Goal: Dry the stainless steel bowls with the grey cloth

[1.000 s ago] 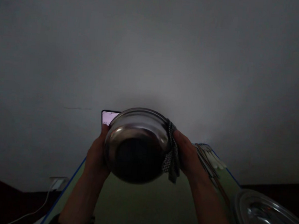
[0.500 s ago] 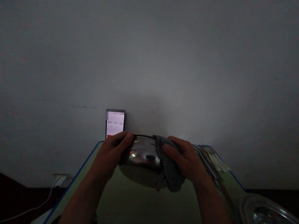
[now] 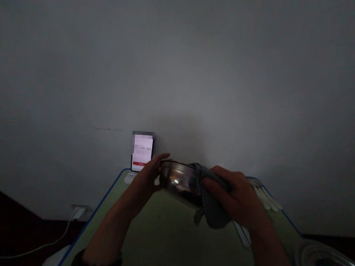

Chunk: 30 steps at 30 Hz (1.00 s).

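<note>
A shiny metal bowl [image 3: 181, 182] is held tilted above the table, its outer side facing me. My left hand [image 3: 150, 173] cups the bowl's left side, with fingertips at the rim and the thumb lower down. On the right side, my right hand [image 3: 230, 189] is closed on a grey cloth [image 3: 216, 208] with a checked edge, pressing it over the bowl's rim and wall. Part of the cloth hangs below the bowl. The bowl's inside is hidden from me.
A phone [image 3: 142, 153] showing a timer leans against the wall at the back of the green, blue-edged table [image 3: 169, 246]. White-handled cutlery [image 3: 267, 198] lies at the right rear. A large metal basin [image 3: 323, 260] is at the lower right; a white cable [image 3: 57, 240] runs at the left.
The bowl has tilted and shifted a little right with the cloth. My left hand's grip has loosened and its fingers have moved along the rim. The view has shifted slightly.
</note>
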{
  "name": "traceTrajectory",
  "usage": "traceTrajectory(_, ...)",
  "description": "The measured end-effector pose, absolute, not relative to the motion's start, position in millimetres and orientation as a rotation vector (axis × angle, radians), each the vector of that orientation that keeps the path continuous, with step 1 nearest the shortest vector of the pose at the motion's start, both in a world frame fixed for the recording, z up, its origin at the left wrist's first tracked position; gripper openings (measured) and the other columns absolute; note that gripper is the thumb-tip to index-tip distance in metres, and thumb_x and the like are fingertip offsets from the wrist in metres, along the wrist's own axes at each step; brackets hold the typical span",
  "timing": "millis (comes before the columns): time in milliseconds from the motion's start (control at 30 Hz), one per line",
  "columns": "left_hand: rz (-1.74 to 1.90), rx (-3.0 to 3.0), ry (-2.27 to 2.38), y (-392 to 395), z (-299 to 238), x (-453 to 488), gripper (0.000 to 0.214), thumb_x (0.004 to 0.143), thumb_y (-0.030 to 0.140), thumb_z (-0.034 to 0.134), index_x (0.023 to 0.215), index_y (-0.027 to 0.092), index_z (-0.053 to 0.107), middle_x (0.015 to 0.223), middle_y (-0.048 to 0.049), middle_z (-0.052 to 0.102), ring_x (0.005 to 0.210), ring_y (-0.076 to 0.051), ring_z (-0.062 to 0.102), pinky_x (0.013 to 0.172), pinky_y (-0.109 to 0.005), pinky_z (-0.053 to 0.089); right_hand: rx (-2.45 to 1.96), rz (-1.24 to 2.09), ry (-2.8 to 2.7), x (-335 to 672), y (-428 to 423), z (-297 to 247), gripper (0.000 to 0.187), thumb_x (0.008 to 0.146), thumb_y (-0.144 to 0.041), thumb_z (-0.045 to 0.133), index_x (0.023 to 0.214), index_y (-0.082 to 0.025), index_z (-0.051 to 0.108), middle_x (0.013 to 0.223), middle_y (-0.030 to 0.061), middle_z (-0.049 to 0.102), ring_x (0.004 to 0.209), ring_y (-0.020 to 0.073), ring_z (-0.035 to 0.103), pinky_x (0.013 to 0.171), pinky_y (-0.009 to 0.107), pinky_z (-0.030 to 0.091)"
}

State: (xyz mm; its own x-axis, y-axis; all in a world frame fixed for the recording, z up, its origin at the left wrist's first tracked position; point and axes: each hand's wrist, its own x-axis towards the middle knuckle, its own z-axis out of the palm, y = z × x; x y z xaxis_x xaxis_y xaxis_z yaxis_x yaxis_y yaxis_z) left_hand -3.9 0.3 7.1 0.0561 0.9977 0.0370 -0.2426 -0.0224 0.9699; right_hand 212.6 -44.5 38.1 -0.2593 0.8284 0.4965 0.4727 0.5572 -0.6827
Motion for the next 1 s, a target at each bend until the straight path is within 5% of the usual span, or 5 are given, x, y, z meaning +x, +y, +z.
traceTrajectory(133, 1.287, 1.11, 0.902, -8, 8, 0, 0.041, 0.078, 0.053, 0.066, 0.112, 0.03, 0.063, 0.138, -0.0062, 0.055, 0.125, -0.028, 0.05, 0.087, -0.033, 0.048, -0.995, 0.301, -2.041, 202, -54, 39, 0.036, 0.094, -0.047, 0.048, 0.069, -0.022, 0.055, 0.055, -0.0048, 0.055, 0.049, 0.0084, 0.049, 0.049, 0.023, 0.034)
traceTrajectory(267, 1.293, 1.002, 0.701, -3, -1, 1, 0.026, 0.073, 0.045, 0.074, 0.085, 0.024, 0.063, 0.133, -0.0038, 0.058, 0.127, -0.026, 0.048, 0.093, -0.033, 0.045, -0.949, 0.16, -2.095, 193, -65, 38, 0.034, 0.094, -0.047, 0.049, 0.073, -0.022, 0.059, 0.058, -0.0029, 0.062, 0.051, 0.0104, 0.055, 0.051, 0.024, 0.037)
traceTrajectory(600, 1.342, 0.728, 0.558, 5, -5, -2, 0.043, 0.051, 0.056, 0.085, 0.071, 0.022, 0.068, 0.102, -0.0014, 0.072, 0.123, -0.031, 0.054, 0.1, -0.041, 0.044, -0.903, 0.202, -1.987, 212, -60, 46, 0.017, 0.086, -0.041, 0.062, 0.092, -0.026, 0.069, 0.07, -0.004, 0.072, 0.056, 0.0114, 0.063, 0.052, 0.02, 0.046)
traceTrajectory(833, 1.133, 0.586, 0.462, 11, -12, 9, 0.047, 0.074, 0.066, 0.062, 0.08, 0.02, 0.071, 0.093, -0.0058, 0.076, 0.112, -0.029, 0.063, 0.104, -0.045, 0.041, -0.792, 0.206, -1.905, 223, -56, 47, 0.01, 0.088, -0.033, 0.062, 0.09, -0.026, 0.068, 0.066, -0.0085, 0.07, 0.052, 0.0065, 0.062, 0.048, 0.015, 0.044)
traceTrajectory(1000, 1.008, 0.649, 0.462, 0, -3, 11, 0.058, 0.079, 0.072, 0.048, 0.097, 0.022, 0.071, 0.095, -0.011, 0.076, 0.114, -0.034, 0.061, 0.099, -0.053, 0.042, -0.802, -0.094, -1.917, 214, -65, 54, 0.01, 0.092, -0.024, 0.057, 0.096, -0.02, 0.065, 0.077, -0.0018, 0.073, 0.066, 0.0104, 0.066, 0.063, 0.02, 0.05)
